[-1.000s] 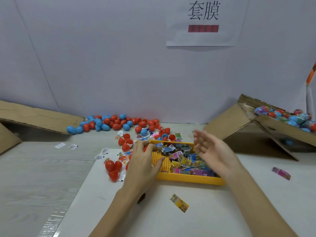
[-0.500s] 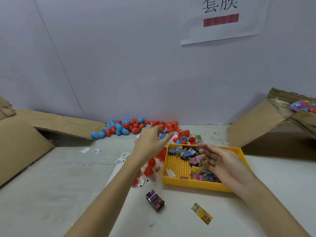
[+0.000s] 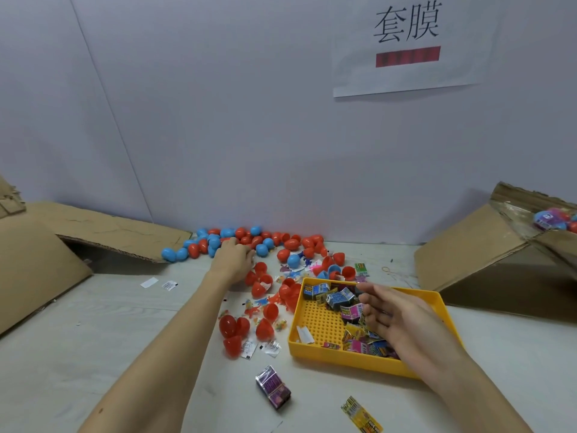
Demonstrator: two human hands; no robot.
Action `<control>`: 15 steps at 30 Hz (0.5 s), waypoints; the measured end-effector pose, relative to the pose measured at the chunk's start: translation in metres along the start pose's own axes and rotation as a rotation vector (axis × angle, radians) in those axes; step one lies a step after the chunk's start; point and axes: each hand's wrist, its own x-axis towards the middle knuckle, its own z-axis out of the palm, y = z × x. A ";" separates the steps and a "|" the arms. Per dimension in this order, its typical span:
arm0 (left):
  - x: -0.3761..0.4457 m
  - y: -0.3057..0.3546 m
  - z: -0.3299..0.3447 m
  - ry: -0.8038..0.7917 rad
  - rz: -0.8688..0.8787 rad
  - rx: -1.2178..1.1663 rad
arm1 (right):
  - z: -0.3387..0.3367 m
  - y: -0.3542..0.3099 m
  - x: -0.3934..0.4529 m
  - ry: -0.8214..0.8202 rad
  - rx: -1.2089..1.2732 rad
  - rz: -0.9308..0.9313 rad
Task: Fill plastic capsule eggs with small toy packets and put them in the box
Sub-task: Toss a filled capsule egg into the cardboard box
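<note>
Left hand: the left hand (image 3: pixel 232 257) is stretched far out toward 11 o'clock, back of the hand up, fingers bent down onto the row of capsule eggs (image 3: pixel 249 240) by the wall; the grip is hidden under the hand, so I cannot tell whether it has closed on an egg.
Right hand: the right hand (image 3: pixel 396 317) hovers over the yellow tray (image 3: pixel 449 320) at 3 o'clock, fingers loosely spread and slightly curved, holding nothing, just above the toy packets (image 3: pixel 338 298).
Capsule eggs: red and blue ones lie in a long heap against the wall at 12 o'clock; opened red halves (image 3: pixel 237 331) lie nearer, just left of the tray, among small white slips.
Toy packets: most are piled in the far and right parts of the tray; its perforated floor shows bare at the near left.
Loose packets: a purple packet (image 3: pixel 273 387) lies on the desk (image 3: pixel 93 354) at 6 o'clock, and a yellow packet (image 3: pixel 362 415) to its right, near the bottom edge.
Box: the cardboard box (image 3: pixel 487 254) stands at 2 o'clock, well apart from the tray, with filled eggs (image 3: pixel 554 220) showing inside at the frame edge.
Other cardboard: flattened cardboard (image 3: pixel 103 232) rests at 9 to 10 o'clock.
Wall: a paper sign (image 3: pixel 409 42) hangs at 1 o'clock.
</note>
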 end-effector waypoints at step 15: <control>-0.181 0.118 -0.006 0.186 0.430 -0.460 | 0.014 0.002 -0.015 -0.093 -0.305 -0.142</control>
